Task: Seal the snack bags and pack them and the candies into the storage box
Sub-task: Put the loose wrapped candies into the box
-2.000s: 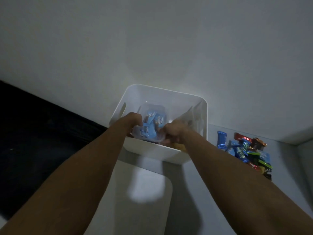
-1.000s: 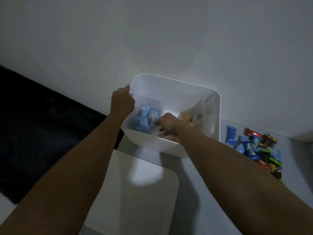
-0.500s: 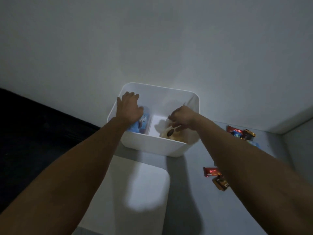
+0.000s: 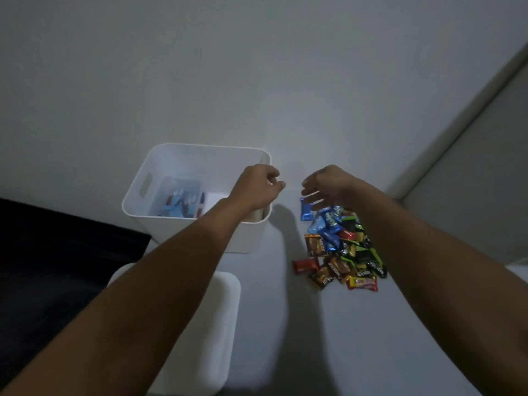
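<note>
Where the head view looks down, the white storage box point(image 4: 160, 178) stands open and holds a clear snack bag point(image 4: 183, 200) of blue packets at its left side. The candies point(image 4: 340, 247) lie heaped just right of it. The left hand point(image 4: 255, 185) hangs loosely curled and empty; the right hand point(image 4: 328, 182) spreads relaxed. Behind the left arm perhaps another bag hides.

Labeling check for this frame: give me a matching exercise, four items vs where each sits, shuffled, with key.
Items:
1. clear bag of blue-wrapped snacks
2. pile of mixed wrapped candies
3. flat white plastic lid
4. left hand

Places:
A. on the surface, right of the white plastic storage box
B. over the box's right rim
C. inside the box, left side
D. on the surface in front of the box

Pairs: 1-C, 2-A, 3-D, 4-B
</note>
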Demonstrator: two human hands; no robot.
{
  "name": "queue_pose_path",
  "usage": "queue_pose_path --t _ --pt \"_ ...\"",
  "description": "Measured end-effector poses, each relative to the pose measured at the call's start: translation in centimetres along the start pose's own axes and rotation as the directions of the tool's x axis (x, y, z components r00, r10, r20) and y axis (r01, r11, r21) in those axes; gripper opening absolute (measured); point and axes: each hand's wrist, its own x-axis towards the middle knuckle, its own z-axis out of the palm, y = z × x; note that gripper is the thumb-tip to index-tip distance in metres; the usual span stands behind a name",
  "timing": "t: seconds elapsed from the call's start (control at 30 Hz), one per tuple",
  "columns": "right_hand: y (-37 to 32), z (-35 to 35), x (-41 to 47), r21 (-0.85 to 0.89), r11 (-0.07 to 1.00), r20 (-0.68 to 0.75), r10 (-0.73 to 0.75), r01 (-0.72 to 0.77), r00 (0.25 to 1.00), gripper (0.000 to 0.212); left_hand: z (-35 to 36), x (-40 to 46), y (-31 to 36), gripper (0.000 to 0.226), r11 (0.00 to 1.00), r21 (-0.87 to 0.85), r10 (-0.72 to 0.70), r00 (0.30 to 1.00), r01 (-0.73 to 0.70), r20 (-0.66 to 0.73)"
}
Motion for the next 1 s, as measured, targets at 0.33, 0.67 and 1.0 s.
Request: queue_pose_path --t 0.33,0.67,1.0 --pt "11.5 -6.9 -1.9 -0.347 0.93 -0.089 0.093 -0.119 0.992 0.028 12.1 -5.1 3.8 0.033 0.999 0.033 -0.029 0.94 0.018 0.34" --pt "21.7 -7.4 -1.0 -0.741 0.671 0.013 0.047 -0.022 0.999 0.092 21.6 -8.5 1.2 0.126 0.91 0.395 -0.102 0.853 -0.128 0.511" --pt "28.0 -7.1 0.6 -0.82 0.572 0.024 0.017 0.01 1.0 0.113 25.8 -8.0 0.4 0.123 0.871 0.491 -0.285 0.825 0.009 0.489"
